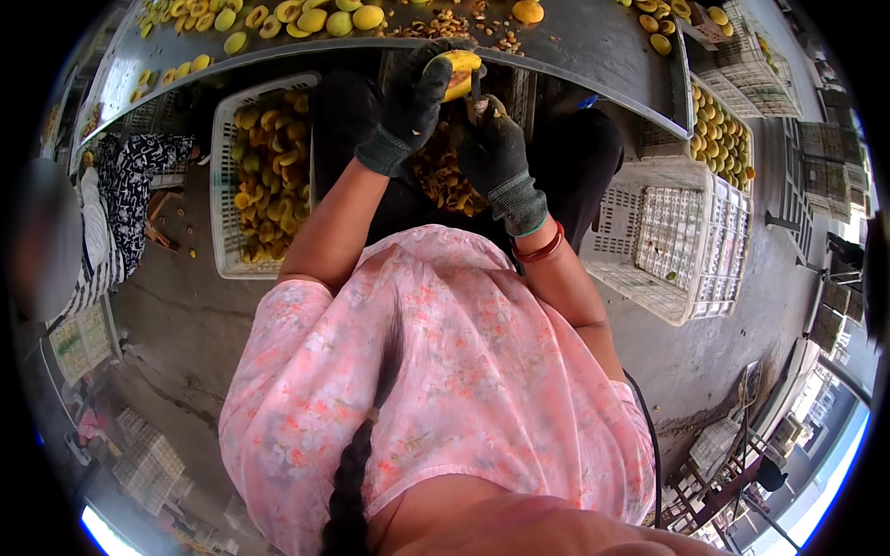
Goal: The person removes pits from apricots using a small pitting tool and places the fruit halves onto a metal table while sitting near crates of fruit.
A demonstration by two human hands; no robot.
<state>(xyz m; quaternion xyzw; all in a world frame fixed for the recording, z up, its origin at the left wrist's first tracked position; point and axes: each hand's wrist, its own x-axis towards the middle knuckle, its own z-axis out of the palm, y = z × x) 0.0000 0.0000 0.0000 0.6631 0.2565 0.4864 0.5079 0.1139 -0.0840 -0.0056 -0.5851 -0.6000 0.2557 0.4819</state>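
My left hand [413, 102], in a dark knitted glove, held a yellow fruit [457, 76], its fingers curled around the left side and the brown-marked flesh turned toward the right. The fruit was raised just on my side of the near edge of a metal table [556, 56], above the gap between my knees. My right hand [494, 156], gloved likewise, was closed around the handle of a short-bladed tool [477, 109]; the blade pointed up along the fruit's right side, and whether it had entered the flesh I could not tell. The individual fingertips of both hands were too dark to separate.

Upon the table, fruit halves [313, 20] lay scattered at the left, with small brown pieces [436, 25] heaped at the centre and one orange fruit [527, 11] just beside them. Below my hands, a mass of cut pieces [443, 176] lay between my legs. At my left stood a white crate [222, 185] filled with fruit halves; at my right, a pale slatted crate [672, 236] stood near another container of yellow-green fruit [718, 139]. A red bracelet [540, 245] encircled my right wrist. At the far left sat a co-worker [97, 218] in striped and patterned clothing.
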